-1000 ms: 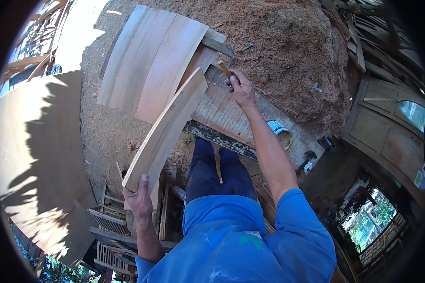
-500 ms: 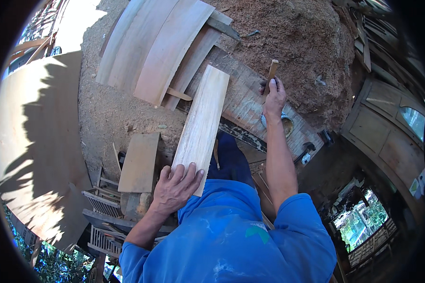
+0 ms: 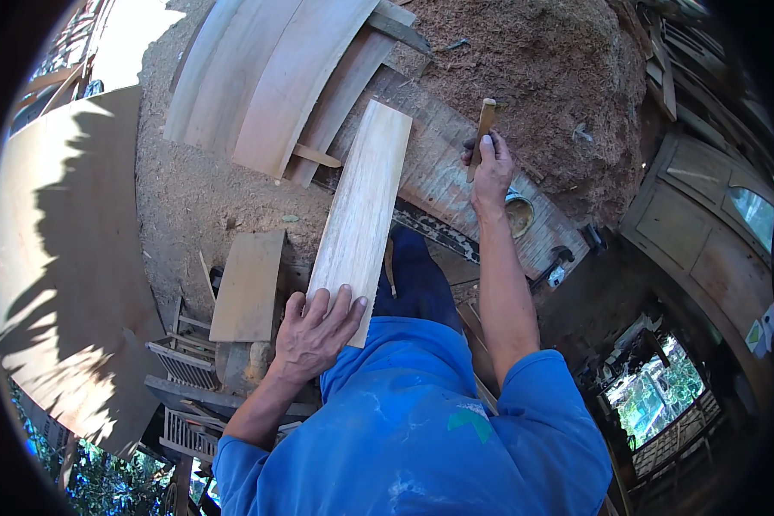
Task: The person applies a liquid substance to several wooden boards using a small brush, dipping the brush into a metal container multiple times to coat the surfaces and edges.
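My left hand [image 3: 316, 337] grips the near end of a long, pale wooden board [image 3: 359, 215], fingers lying across its top face. The board points away from me and its far end reaches over the worn workbench plank [image 3: 443, 172]. My right hand [image 3: 492, 176] is closed around a short, flat wooden stick [image 3: 483, 129], held up over the bench with its tip away from me. Just beside my right wrist stands an open round can [image 3: 519, 217] with tan residue inside, partly hidden by the forearm.
Several wide boards [image 3: 275, 86] lie at the far left, a small wooden wedge [image 3: 317, 156] by their edge. A hammer [image 3: 555, 265] rests at the bench's right end. Sawdust [image 3: 525, 69] is heaped behind. A short board [image 3: 248, 288] and a large panel [image 3: 77, 258] are on my left.
The whole view has shifted slightly, so things sit a little higher and further left. Both hands keep their holds on the board and the stick.
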Action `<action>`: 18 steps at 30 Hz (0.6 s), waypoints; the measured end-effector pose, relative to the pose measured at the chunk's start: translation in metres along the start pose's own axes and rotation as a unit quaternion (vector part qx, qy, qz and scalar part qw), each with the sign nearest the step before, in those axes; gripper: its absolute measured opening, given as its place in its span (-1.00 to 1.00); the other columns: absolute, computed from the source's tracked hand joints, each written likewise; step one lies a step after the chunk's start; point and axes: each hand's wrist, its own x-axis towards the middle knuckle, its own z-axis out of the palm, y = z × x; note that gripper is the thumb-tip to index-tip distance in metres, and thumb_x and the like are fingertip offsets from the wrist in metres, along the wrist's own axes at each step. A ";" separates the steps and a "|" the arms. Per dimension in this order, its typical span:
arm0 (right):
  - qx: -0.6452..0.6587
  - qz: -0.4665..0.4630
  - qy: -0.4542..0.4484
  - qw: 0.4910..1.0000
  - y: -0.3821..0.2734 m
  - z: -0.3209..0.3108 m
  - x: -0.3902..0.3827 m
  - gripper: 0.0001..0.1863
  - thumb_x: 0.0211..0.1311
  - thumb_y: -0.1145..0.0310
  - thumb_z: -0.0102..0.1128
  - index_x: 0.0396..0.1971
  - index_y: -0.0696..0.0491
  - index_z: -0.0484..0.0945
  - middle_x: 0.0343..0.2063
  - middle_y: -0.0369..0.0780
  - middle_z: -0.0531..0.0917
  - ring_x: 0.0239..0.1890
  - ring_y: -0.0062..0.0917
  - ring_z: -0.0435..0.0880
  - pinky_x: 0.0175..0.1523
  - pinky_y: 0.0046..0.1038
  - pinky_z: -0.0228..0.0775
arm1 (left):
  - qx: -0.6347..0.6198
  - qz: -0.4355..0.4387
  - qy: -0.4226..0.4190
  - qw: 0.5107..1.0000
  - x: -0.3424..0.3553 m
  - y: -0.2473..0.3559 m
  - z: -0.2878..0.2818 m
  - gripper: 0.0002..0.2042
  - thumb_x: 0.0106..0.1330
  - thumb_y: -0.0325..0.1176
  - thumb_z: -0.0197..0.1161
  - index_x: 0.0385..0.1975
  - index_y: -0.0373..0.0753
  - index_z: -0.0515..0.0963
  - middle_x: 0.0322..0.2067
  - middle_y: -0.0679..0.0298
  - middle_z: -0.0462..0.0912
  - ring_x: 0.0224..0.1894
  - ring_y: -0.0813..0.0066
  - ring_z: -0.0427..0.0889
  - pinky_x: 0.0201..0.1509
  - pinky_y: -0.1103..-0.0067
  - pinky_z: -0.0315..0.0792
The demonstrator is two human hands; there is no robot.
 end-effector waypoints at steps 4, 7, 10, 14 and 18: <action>-0.013 0.019 -0.013 1.000 0.002 0.000 -0.003 -0.70 0.52 0.30 0.04 0.07 0.18 0.51 -0.37 -0.25 0.65 -0.45 -0.60 0.60 -0.30 -0.49 0.49 | -0.020 -0.008 0.004 1.000 -0.004 -0.003 0.003 -0.54 0.23 -0.26 0.14 0.17 -0.04 0.55 -0.01 0.26 0.47 0.04 0.28 0.41 0.05 0.22 0.29; 0.000 0.017 -0.020 1.000 0.004 0.000 -0.006 -0.70 0.52 0.30 0.04 0.06 0.19 0.50 -0.37 -0.25 0.64 -0.45 -0.60 0.60 -0.31 -0.48 0.49 | -0.045 -0.021 0.007 0.999 -0.008 -0.005 0.003 -0.52 0.20 -0.27 0.15 0.18 -0.02 0.55 -0.15 0.26 0.42 0.00 0.28 0.41 0.04 0.22 0.28; 0.012 0.007 -0.010 1.000 0.004 0.001 -0.005 -0.72 0.52 0.30 0.03 0.00 0.18 0.56 -0.41 -0.27 0.66 -0.47 -0.66 0.58 -0.34 -0.52 0.50 | -0.069 -0.039 0.032 0.996 -0.010 -0.007 0.006 -0.52 0.18 -0.30 0.17 0.18 0.01 0.57 -0.21 0.27 0.39 -0.01 0.27 0.41 0.05 0.21 0.28; -0.016 0.002 -0.009 1.000 0.002 0.000 -0.002 -0.70 0.52 0.29 0.04 0.01 0.19 0.56 -0.41 -0.27 0.66 -0.46 -0.65 0.59 -0.34 -0.53 0.50 | -0.148 -0.094 0.087 0.981 -0.008 -0.009 0.009 -0.50 0.11 -0.32 0.28 0.14 0.03 0.62 -0.22 0.25 0.39 -0.03 0.24 0.41 0.08 0.24 0.30; -0.021 0.011 -0.008 1.000 -0.006 0.009 -0.005 -0.69 0.52 0.29 0.04 0.05 0.20 0.53 -0.39 -0.25 0.66 -0.46 -0.64 0.60 -0.32 -0.54 0.49 | -0.238 -0.184 0.160 0.940 -0.010 -0.007 0.005 -0.46 0.01 -0.28 0.41 0.11 0.04 0.65 -0.23 0.24 0.39 -0.05 0.21 0.42 0.06 0.28 0.35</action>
